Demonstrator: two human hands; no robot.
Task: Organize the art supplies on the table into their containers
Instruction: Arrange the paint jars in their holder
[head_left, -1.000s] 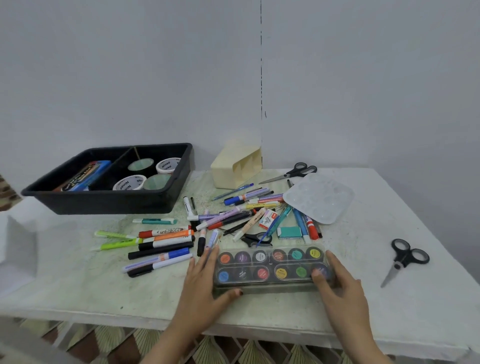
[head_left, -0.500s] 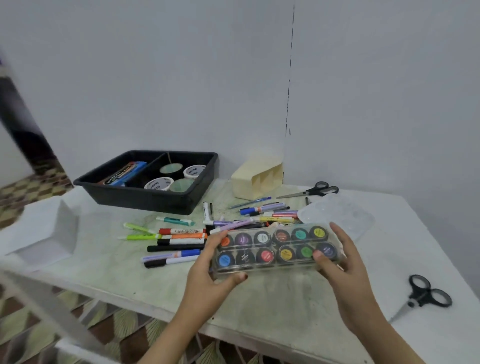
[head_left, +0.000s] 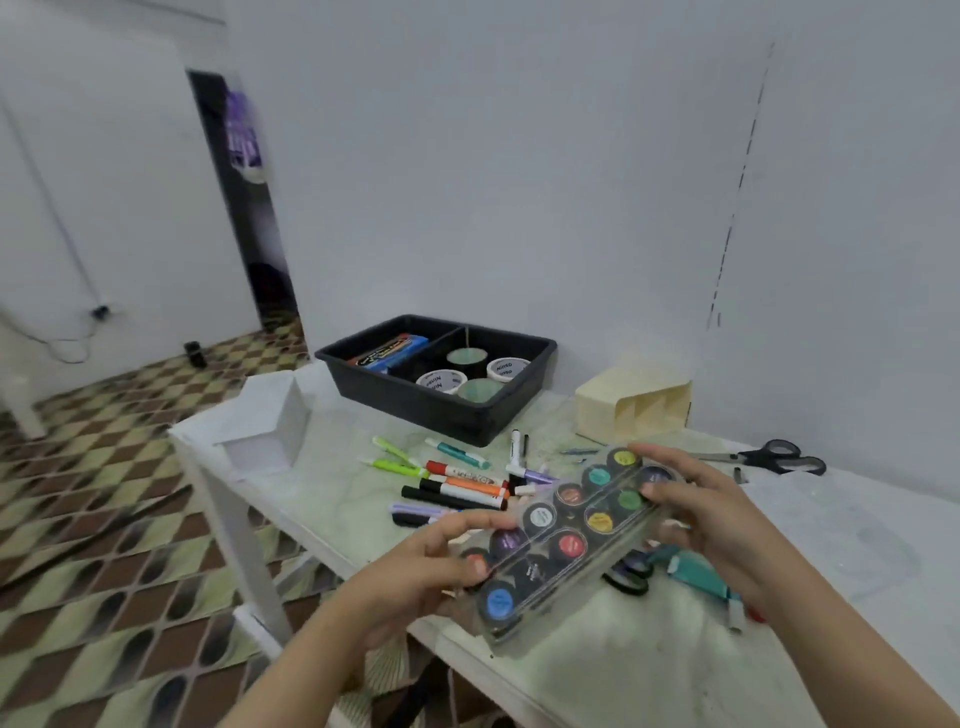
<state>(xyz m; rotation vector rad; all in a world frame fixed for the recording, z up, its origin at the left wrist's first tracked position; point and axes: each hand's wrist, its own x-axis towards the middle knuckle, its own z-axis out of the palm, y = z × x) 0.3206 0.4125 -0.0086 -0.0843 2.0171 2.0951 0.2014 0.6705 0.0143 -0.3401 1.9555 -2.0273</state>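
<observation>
A clear plastic paint set (head_left: 563, 538) with two rows of coloured pots is lifted above the table, tilted with its far end to the right. My left hand (head_left: 415, 569) grips its near left end and my right hand (head_left: 711, 512) grips its far right end. Behind it lie several markers and highlighters (head_left: 457, 480) scattered on the white table (head_left: 322, 499). At the back stands a black divided tray (head_left: 441, 410) holding tape rolls and a blue box. A cream pen holder (head_left: 631, 402) lies on its side to the tray's right.
A white open box (head_left: 265, 421) sits at the table's left corner. Black scissors (head_left: 774, 457) lie at the far right, another pair (head_left: 628, 574) under the paint set, beside a teal item (head_left: 696, 571). A clear lid (head_left: 862, 540) rests on the right. Patterned floor lies left.
Both hands lifted the paint set off the table and tilted it. The view swung left, so the table's left corner and the floor now show.
</observation>
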